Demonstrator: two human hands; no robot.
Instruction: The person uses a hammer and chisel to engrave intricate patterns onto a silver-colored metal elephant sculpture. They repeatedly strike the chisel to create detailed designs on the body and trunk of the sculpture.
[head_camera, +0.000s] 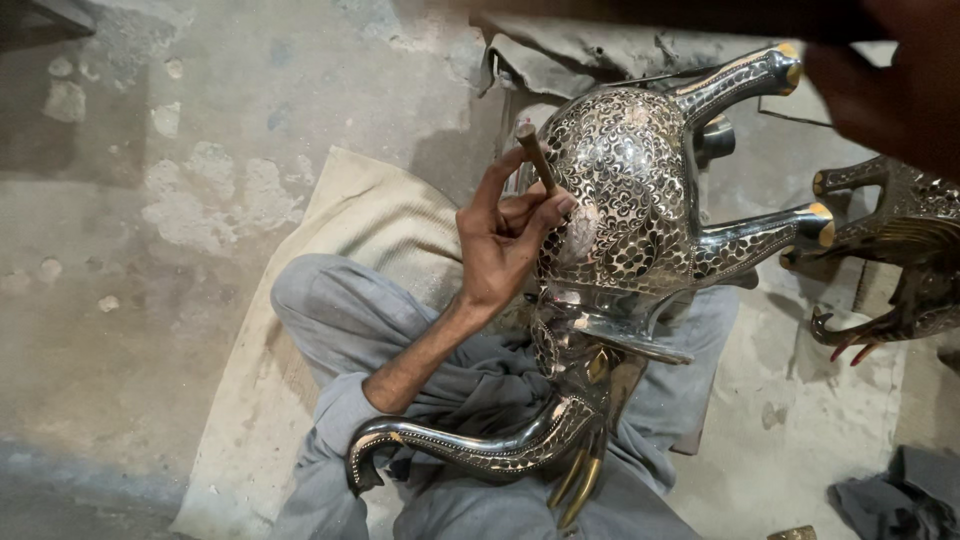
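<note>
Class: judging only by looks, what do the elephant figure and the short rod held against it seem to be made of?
Elephant figure: apparently metal, with a mirror-bright silvery finish, dark engraved patterning and brass-yellow tusks and foot tips.
Rod in the left hand: dull brown, matte; wood or tarnished metal, unclear.

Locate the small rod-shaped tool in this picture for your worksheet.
In the head view, the rod-shaped tool sits just above centre, pinched in the left hand, its lower end against the engraved metal elephant's body.
</note>
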